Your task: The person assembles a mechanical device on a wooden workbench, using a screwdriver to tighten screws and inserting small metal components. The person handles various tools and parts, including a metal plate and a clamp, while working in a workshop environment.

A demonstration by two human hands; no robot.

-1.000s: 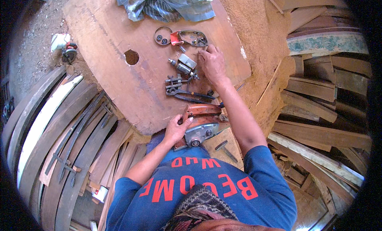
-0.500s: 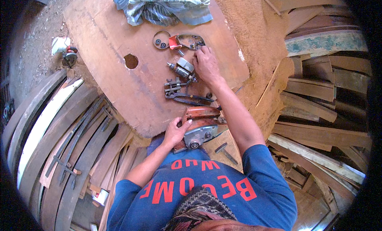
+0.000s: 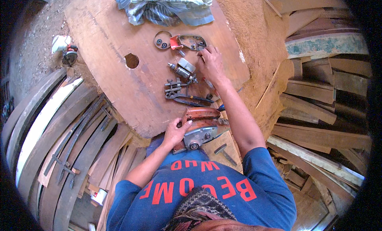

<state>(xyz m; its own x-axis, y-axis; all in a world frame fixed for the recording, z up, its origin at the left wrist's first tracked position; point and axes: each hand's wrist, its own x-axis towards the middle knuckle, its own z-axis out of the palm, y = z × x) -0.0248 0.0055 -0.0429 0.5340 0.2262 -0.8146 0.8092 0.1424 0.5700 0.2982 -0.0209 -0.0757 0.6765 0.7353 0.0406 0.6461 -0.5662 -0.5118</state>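
Observation:
My left hand [image 3: 177, 133] grips the side of an orange and grey electric planer body [image 3: 201, 129], which rests against my lap at the board's near edge. My right hand [image 3: 211, 64] reaches over the board, fingers bent together beside an oval housing cover [image 3: 193, 42] with a red part [image 3: 175, 42]. What its fingertips hold, if anything, is too small to make out. Left of that hand lie a motor armature [image 3: 183, 73] and a pale grey block [image 3: 186, 64]. A screwdriver with some red on it [image 3: 208, 83] shows beside my right wrist.
On the wooden board [image 3: 107, 87] lie a thin ring [image 3: 157, 35] around small bearings, a puller-like metal tool [image 3: 174, 89] and a striped cloth [image 3: 167, 8]. A hammer [image 3: 225, 154] lies near my right side. Curved timbers [image 3: 51, 143] flank both sides; a red-and-black power tool [image 3: 70, 56] stands far left.
My right hand has drawn slightly right and nearer from the cover's edge, uncovering the screwdriver by the wrist. My left hand still grips the planer body.

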